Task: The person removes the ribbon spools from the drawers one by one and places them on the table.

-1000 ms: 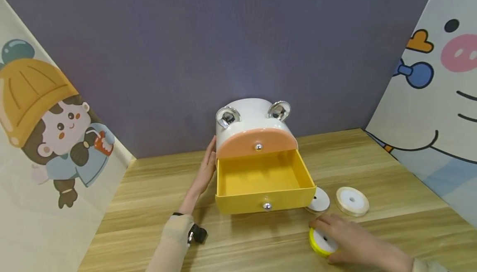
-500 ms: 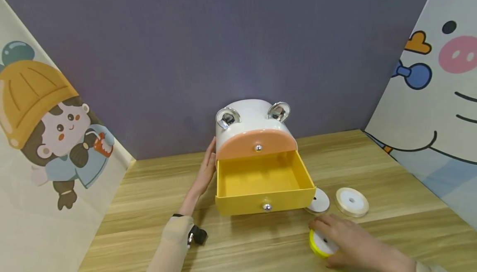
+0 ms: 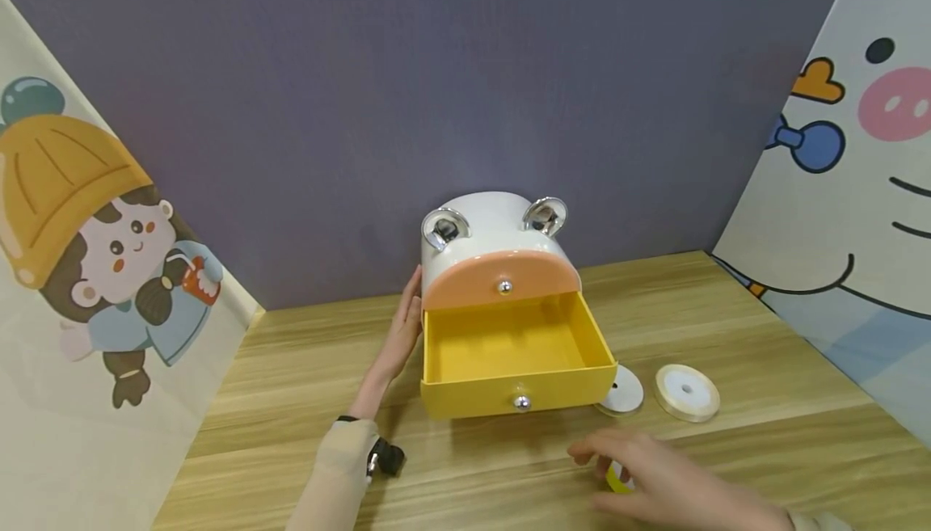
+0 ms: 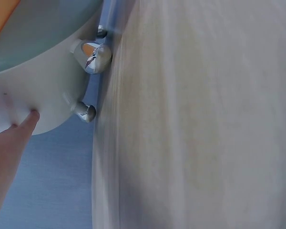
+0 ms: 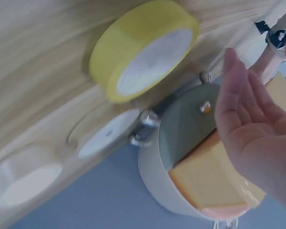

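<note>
A white storage box point(image 3: 486, 220) with silver ears has an orange upper drawer front point(image 3: 502, 276) and a pulled-out yellow drawer point(image 3: 518, 389) with nothing inside. My left hand point(image 3: 398, 337) rests with extended fingers against the box's left side; the left wrist view shows its fingertips point(image 4: 34, 114) touching the white wall. Above the yellow roll point(image 3: 620, 478) hovers my right hand point(image 3: 655, 478), partly covering it in the head view. In the right wrist view that yellow roll point(image 5: 145, 50) lies apart from the right hand point(image 5: 257, 119), whose fingers hold nothing.
A white spool point(image 3: 624, 392) lies beside the drawer's right front corner, partly hidden by it. Right of that is a cream-edged roll point(image 3: 687, 394). The wooden table point(image 3: 291, 402) meets a grey back wall point(image 3: 327, 151), with printed panels at both sides.
My right hand has let go of the yellow roll and shifted slightly left over it, fingers apart from it. The left hand and the box have stayed in place.
</note>
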A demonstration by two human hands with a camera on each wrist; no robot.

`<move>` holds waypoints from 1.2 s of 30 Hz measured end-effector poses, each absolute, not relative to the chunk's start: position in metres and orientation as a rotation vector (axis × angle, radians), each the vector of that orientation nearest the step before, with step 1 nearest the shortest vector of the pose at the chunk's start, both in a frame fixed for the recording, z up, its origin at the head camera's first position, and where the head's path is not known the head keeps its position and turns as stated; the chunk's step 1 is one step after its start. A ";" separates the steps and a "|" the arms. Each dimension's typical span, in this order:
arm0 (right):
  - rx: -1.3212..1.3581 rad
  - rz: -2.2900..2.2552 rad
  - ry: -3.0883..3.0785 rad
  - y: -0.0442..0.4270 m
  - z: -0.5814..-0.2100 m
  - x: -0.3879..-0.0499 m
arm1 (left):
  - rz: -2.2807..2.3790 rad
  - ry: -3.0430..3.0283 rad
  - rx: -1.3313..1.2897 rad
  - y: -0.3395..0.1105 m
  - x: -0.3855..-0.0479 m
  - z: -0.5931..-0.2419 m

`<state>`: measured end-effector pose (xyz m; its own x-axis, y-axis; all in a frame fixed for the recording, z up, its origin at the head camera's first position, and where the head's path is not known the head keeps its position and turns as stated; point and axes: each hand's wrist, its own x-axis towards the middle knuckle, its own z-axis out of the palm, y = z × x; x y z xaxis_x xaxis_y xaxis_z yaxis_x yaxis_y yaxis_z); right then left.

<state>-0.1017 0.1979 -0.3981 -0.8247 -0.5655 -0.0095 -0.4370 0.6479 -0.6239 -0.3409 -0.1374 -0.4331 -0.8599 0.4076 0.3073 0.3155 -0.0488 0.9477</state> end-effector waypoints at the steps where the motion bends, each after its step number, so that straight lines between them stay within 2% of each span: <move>1: -0.861 -1.016 2.623 0.195 -0.400 -0.103 | 2.075 2.116 0.808 -0.138 -0.341 -0.433; 5: -1.009 -1.311 2.461 0.185 -0.406 -0.110 | 2.069 2.116 0.814 -0.138 -0.341 -0.434; 8: -0.991 -1.461 2.351 0.176 -0.409 -0.115 | 2.068 2.114 0.818 -0.138 -0.340 -0.433; 12: -0.882 -1.600 2.219 0.164 -0.409 -0.117 | 2.070 2.105 0.821 -0.137 -0.341 -0.435; 20: -0.414 -1.707 1.944 0.145 -0.396 -0.121 | 2.070 2.114 0.804 -0.138 -0.339 -0.432; 36: -0.318 -1.899 1.731 0.127 -0.384 -0.131 | 2.089 2.106 0.825 -0.137 -0.339 -0.435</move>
